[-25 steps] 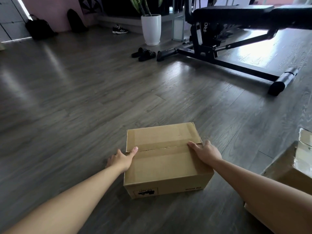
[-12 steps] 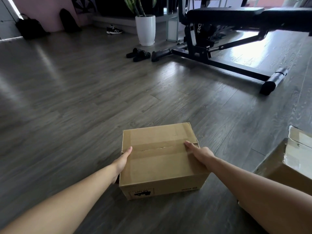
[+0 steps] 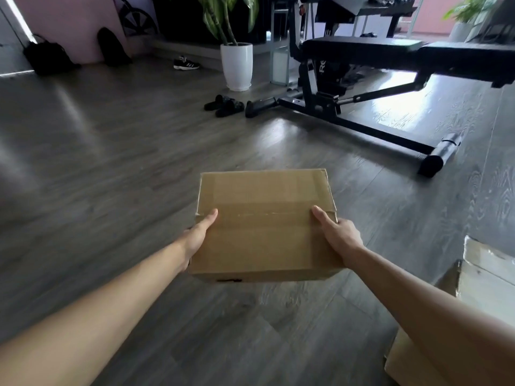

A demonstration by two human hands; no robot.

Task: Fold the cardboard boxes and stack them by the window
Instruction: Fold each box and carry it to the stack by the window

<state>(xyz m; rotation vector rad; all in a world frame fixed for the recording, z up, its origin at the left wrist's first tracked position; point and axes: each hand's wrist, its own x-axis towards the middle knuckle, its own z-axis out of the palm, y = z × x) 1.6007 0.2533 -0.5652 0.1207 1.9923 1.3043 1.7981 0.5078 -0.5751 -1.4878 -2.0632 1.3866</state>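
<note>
change: since the earlier frames the cardboard box [image 3: 264, 224] has come up off the floor and now hangs between both hands, and the view has lifted so more of the room's far side shows.
left hand: the left hand [image 3: 196, 236] grips the box's left side, thumb lying on the top face; the other fingers are hidden behind the side wall.
right hand: the right hand [image 3: 338, 236] grips the right side, thumb on top; its other fingers are out of sight too.
box: closed, flaps meeting along a middle seam, top roughly level, held above the wooden floor [image 3: 111, 176].
doing it well: likely the carry to the window; an even squeeze from both sides and a level top should keep the flaps shut, since no tape can be made out on the seam.
still to do: a second box [image 3: 479, 280] lies at the right edge, flap loose, probably unfolded yet.
in the way: a weight bench [image 3: 376, 79] stretches across the right, its foot reaching into the floor ahead; black slippers [image 3: 225, 105] and a white plant pot [image 3: 237, 65] stand beyond.
farther off: a sneaker [image 3: 186, 64] and dark bags [image 3: 47, 58] sit by the pink wall.
</note>
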